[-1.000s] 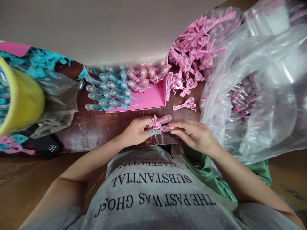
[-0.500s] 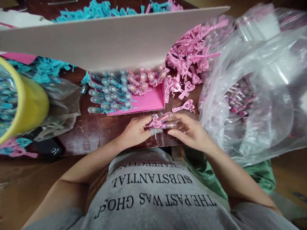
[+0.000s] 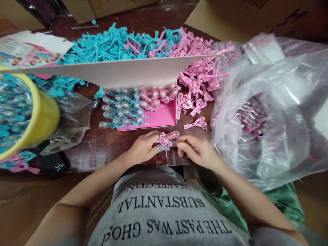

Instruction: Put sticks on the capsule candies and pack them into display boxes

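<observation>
My left hand (image 3: 142, 147) is closed on a pink plastic clip (image 3: 163, 139) just in front of the box. A clear round-ended tube (image 3: 172, 135) with pink contents sticks out of that clip to the right. Grey wrapping (image 3: 162, 148) covers a digit of this hand. My right hand (image 3: 198, 151) pinches the end of a second clear tube (image 3: 173, 143), whose other end meets the clip. Behind both hands stands a display box (image 3: 162, 118) with a pink floor, holding rows of blue tubes (image 3: 125, 106) and pink tubes (image 3: 155, 95).
The box's raised flap (image 3: 143, 70) stands before heaps of blue clips (image 3: 105, 44) and pink clips (image 3: 197, 77). A yellow bucket (image 3: 47, 112) of blue tubes is at left, near a black object (image 3: 54, 164). A clear plastic bag (image 3: 238, 150) of pink tubes lies at right.
The view has tilted up, showing more of the heaps behind the flap. My right fingers have moved left and closed on the second tube's end; the left hand still holds the clip.
</observation>
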`<state>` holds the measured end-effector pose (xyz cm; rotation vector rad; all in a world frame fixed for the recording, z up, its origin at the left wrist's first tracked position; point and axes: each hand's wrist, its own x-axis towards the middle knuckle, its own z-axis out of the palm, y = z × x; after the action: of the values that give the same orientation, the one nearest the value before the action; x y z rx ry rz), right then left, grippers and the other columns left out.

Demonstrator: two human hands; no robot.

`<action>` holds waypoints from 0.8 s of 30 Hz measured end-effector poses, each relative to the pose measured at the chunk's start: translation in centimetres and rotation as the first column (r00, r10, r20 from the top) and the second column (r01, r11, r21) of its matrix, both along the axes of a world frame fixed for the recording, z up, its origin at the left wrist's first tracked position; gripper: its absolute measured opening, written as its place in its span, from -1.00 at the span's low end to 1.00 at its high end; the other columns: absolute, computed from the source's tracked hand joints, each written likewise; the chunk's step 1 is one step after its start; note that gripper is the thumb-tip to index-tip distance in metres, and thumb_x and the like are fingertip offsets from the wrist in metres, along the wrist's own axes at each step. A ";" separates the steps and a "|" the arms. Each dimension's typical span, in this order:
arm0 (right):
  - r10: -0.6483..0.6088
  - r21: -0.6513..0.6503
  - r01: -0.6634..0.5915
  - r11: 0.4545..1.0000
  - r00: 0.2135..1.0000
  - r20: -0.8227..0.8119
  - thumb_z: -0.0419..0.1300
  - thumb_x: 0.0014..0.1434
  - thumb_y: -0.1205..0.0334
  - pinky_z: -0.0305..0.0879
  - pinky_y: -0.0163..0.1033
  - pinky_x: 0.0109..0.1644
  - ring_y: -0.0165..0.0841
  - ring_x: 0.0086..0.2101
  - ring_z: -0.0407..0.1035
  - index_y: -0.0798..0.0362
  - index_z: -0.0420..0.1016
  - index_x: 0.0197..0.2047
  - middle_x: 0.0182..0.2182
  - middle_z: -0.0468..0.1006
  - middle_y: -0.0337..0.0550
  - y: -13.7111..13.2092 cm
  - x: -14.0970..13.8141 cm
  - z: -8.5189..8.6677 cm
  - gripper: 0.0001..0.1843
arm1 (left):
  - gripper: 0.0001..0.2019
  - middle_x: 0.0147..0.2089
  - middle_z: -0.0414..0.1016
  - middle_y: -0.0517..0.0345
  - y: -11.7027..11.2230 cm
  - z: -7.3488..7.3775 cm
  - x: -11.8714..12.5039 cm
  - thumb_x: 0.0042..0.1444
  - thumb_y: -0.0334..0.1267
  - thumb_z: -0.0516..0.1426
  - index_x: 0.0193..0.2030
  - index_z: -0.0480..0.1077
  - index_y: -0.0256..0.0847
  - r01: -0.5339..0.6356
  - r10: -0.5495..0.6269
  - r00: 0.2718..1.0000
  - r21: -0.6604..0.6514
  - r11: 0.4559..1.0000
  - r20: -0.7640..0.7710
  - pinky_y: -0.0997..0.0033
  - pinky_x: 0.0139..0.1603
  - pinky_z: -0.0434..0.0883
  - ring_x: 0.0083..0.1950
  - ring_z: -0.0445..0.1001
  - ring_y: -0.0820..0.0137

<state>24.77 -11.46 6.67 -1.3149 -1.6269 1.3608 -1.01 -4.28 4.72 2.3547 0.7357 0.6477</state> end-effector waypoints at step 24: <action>-0.049 0.431 -0.434 0.791 0.658 0.752 0.24 0.41 -0.14 0.38 -0.15 -0.16 -0.22 -0.22 0.58 -0.08 0.67 -0.17 -0.27 0.71 -0.26 15.1 1.9 1.6 -0.67 | -0.77 -0.06 0.68 0.01 7.9 4.6 1.9 0.39 -0.38 0.11 -0.22 0.58 -0.10 -0.273 0.349 0.906 0.299 0.914 -0.241 -0.03 0.27 0.46 0.22 0.58 0.05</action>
<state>26.69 3.69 8.24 -1.3720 -2.5418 0.2722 0.84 3.66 9.35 2.6317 1.2499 0.5618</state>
